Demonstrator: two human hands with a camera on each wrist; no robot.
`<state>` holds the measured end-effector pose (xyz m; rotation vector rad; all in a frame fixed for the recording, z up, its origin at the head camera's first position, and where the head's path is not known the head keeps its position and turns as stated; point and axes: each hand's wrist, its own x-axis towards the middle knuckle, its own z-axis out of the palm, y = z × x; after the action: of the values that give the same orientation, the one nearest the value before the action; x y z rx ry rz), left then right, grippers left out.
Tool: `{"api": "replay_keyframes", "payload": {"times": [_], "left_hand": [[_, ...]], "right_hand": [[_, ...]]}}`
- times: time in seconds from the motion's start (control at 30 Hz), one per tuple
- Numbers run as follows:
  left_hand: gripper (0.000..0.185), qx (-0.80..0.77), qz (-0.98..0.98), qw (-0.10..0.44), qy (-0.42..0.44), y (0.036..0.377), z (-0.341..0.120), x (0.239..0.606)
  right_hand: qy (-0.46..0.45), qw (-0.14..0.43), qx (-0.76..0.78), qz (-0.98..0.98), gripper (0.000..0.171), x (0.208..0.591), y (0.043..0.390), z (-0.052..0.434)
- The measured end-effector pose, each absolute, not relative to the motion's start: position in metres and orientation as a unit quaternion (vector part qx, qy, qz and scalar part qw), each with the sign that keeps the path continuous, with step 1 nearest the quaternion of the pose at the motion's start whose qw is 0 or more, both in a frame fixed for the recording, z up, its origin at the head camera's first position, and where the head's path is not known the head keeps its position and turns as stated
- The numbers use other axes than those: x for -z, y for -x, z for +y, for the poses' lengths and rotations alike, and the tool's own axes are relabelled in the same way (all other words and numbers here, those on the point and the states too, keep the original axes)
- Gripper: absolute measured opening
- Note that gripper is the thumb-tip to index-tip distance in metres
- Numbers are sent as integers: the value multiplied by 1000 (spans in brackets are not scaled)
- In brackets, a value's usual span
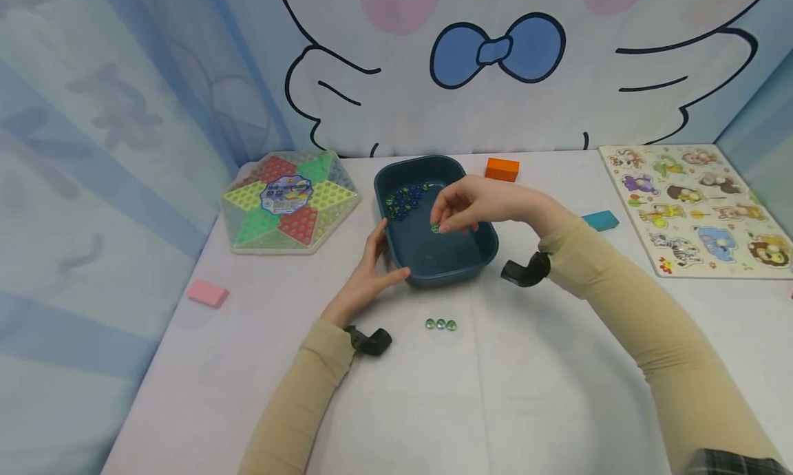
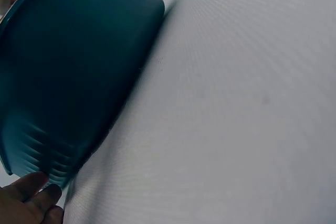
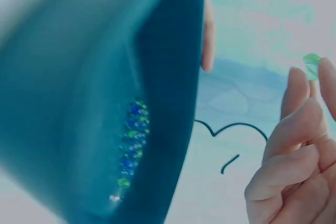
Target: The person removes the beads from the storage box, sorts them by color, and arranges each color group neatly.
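Observation:
My right hand (image 1: 473, 203) pinches a clear green marble (image 3: 312, 65) between thumb and fingertips, over the dark blue-green plastic basin (image 1: 442, 281). In the right wrist view the marble shows at the fingertips, beside the basin wall. Blue and green marbles (image 1: 405, 201) lie clustered at the basin's left far side. My left hand (image 1: 365, 279) rests against the near-left corner of the basin, thumb at the near rim and straight fingers along the left side. The left wrist view has its fingertips touching the ridged outer wall. Three green marbles (image 1: 441, 323) sit in a row on the white tabletop, in front of the basin.
Left of the basin lies a hexagonal Chinese checkers box (image 1: 291, 203), with a pink block (image 1: 208, 293) nearer. An orange block (image 1: 502, 169) stands behind my right hand. A blue block (image 1: 599, 220) and an animal puzzle board (image 1: 700, 210) are at the right.

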<state>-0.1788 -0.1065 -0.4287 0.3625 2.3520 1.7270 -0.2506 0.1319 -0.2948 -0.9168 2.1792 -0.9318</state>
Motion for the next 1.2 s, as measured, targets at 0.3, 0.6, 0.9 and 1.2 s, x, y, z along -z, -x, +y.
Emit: {"api": "replay_keyframes", "payload": {"times": [0.3, 0.6, 0.9, 1.2], "left_hand": [[92, -578, 798, 125, -121, 175, -106, 416], [90, -571, 801, 137, -115, 165, -103, 395], [93, -572, 803, 115, -121, 179, -107, 426], [92, -573, 804, 102, -122, 179, -107, 430]], "right_hand": [[357, 336, 381, 784, 19, 313, 218, 159], [362, 355, 376, 775, 13, 333, 187, 173], [368, 355, 361, 780, 11, 358, 172, 176], [383, 336, 320, 799, 8, 377, 169, 169]]}}
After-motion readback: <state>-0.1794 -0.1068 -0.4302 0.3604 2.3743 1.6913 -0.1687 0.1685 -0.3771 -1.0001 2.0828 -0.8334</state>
